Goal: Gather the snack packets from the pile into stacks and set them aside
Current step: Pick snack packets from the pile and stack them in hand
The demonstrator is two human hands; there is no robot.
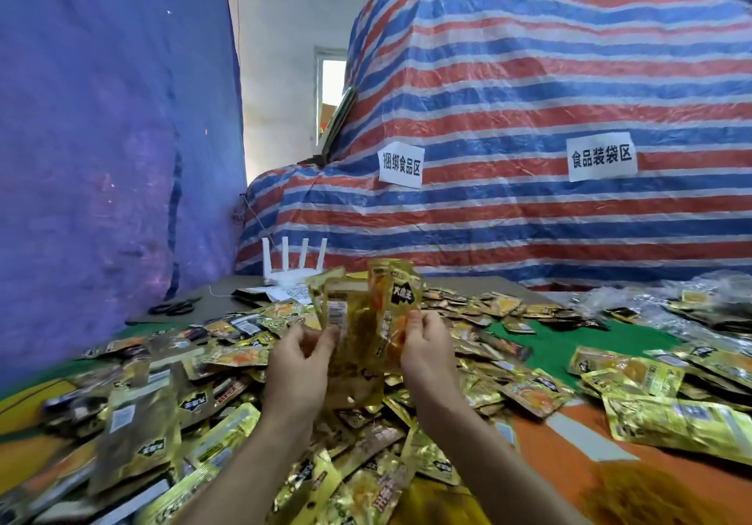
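A wide pile of gold snack packets (228, 365) covers the table in front of me. I hold an upright bunch of gold packets (366, 313) above the pile's middle. My left hand (301, 365) grips the bunch from the left, thumb against its front. My right hand (423, 349) pinches its right edge. The bunch fans out at the top, with a black label showing on the right packet. More packets lie laid out at the right (659, 394).
A white router (291, 268) with upright antennas stands at the table's far edge, black scissors (175, 306) left of it. Green (569, 345) and orange (569, 455) table covering shows at the right. A striped tarp mound (529, 137) rises behind; blue sheeting (101, 137) hangs left.
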